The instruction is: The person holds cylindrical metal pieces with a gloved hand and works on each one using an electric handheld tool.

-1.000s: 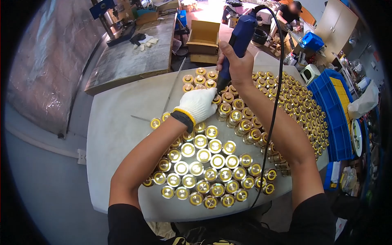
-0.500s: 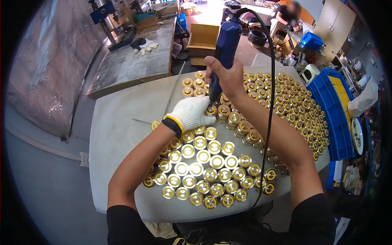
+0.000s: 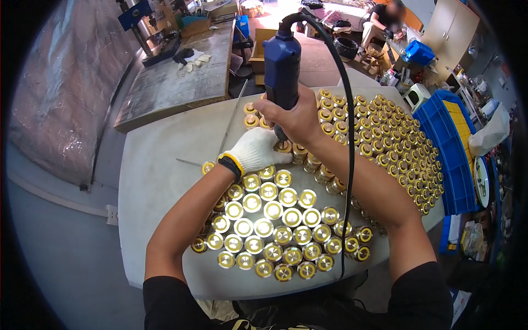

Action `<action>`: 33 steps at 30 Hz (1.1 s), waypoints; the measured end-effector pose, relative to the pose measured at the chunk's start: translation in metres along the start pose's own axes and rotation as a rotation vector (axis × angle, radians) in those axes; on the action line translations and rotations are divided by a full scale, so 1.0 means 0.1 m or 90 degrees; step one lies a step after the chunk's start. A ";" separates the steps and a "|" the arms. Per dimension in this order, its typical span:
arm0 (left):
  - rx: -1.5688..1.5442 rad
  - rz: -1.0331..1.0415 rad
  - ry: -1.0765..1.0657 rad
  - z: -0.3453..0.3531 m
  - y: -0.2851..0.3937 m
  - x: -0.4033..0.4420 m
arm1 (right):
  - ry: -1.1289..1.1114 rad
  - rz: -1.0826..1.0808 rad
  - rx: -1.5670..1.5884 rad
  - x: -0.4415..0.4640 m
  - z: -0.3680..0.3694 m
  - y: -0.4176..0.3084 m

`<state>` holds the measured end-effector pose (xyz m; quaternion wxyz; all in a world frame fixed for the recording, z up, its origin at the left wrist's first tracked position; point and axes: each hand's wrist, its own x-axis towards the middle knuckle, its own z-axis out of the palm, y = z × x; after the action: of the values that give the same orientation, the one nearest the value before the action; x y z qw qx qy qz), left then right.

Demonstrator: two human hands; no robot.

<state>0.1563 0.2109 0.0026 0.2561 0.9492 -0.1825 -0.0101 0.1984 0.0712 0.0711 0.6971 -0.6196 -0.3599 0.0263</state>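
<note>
Farther to the left than in the earlier frame is the blue power tool (image 3: 281, 66), and the bare right hand (image 3: 297, 115) shifts together with it, while the gloved left hand (image 3: 253, 151) stays almost in the same place. Below both hands spreads the pale desk (image 3: 159, 220). On it, many metal pieces with raised middles (image 3: 366, 149) stand to the right of the right fingers, and flat-topped metal pieces (image 3: 287, 197) stand on the near side of the left fingers. The right fingers are closed around the tool, and its black cord (image 3: 350, 137) hangs to their right. The left fingers bend around one metal piece (image 3: 284, 147) and seem to grip it, just under the tool's nose. I judge that the step in hand is working this single piece; whether the tip touches it, I cannot tell. The next move calls for a steady left grip and careful pressure.
</note>
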 end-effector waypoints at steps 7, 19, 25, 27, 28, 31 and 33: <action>-0.069 -0.010 -0.010 -0.01 0.01 -0.03 | 0.042 0.029 0.038 0.00 0.00 0.08; -0.055 0.081 0.089 0.15 -0.12 0.00 | 0.209 -0.012 0.001 -0.13 0.23 0.07; -0.093 0.106 0.101 0.40 -0.40 0.10 | 0.247 -0.111 -0.096 -0.12 0.25 0.08; -0.035 0.030 0.042 0.13 -0.12 0.00 | 0.205 -0.019 -0.112 -0.03 0.15 0.07; 0.018 -0.047 -0.021 -0.01 0.02 -0.04 | 0.193 -0.021 -0.012 0.01 0.09 0.03; -0.029 -0.068 0.019 -0.19 0.08 -0.29 | 0.217 -0.072 0.167 0.11 -0.04 -0.26; -0.091 -0.066 0.075 -0.25 0.02 -0.38 | 0.215 -0.093 0.214 0.11 -0.12 -0.37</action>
<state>0.1233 0.2343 0.0228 0.3322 0.9358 -0.1163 0.0193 0.1982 0.0583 0.1091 0.8406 -0.4628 -0.2728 -0.0690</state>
